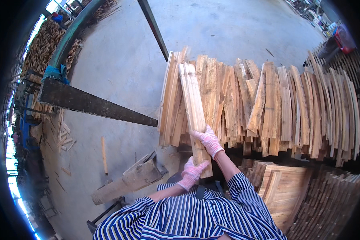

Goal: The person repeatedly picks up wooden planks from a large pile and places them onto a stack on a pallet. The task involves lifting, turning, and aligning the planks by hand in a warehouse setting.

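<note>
Both my hands wear pink knitted gloves and hold a small bundle of pale wooden slats point(193, 102) that points away from me. My left hand point(193, 172) grips the bundle's near end from below. My right hand point(208, 139) clasps it a little higher, on its right side. The far end of the bundle lies over a wide row of stacked wooden slats point(284, 104) that spreads to the right. My striped blue and white sleeves fill the lower middle of the view.
A long dark metal beam point(92, 105) runs in from the left to the stack. A thin dark bar point(154, 29) slants up behind it. A short timber block point(128, 182) and a stick point(104, 154) lie on the concrete floor point(120, 60). More slat stacks point(300, 192) sit lower right.
</note>
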Demonstrator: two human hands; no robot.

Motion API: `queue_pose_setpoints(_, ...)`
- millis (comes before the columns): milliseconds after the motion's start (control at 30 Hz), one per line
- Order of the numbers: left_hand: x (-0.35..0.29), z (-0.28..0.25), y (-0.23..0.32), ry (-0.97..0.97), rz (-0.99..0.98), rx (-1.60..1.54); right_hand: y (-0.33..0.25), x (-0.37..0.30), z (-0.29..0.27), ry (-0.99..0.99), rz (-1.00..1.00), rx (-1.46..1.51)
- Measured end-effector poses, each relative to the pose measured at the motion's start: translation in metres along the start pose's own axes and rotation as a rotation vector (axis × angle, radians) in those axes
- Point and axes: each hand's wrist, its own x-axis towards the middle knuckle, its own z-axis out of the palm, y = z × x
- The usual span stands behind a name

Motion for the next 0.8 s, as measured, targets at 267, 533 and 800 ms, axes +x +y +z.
queue_pose_setpoints(267, 0.094, -0.048, 0.064, 0.009, 0.496, 0.487, -0.032, -0.003, -0.069, 0.250, -0.106, 0.081)
queue_pose_setpoints(533, 0.287, -0.193, 0.084, 0.479, -0.084, 0.875, -0.058, 0.053, -0.103, 0.401, -0.045, -0.941)
queue_pose_setpoints(800, 0.131, -0.023, 0.077, -0.068, 0.377, 0.668, -0.016, 0.085, -0.033, -0.009, 0.108, 0.137)
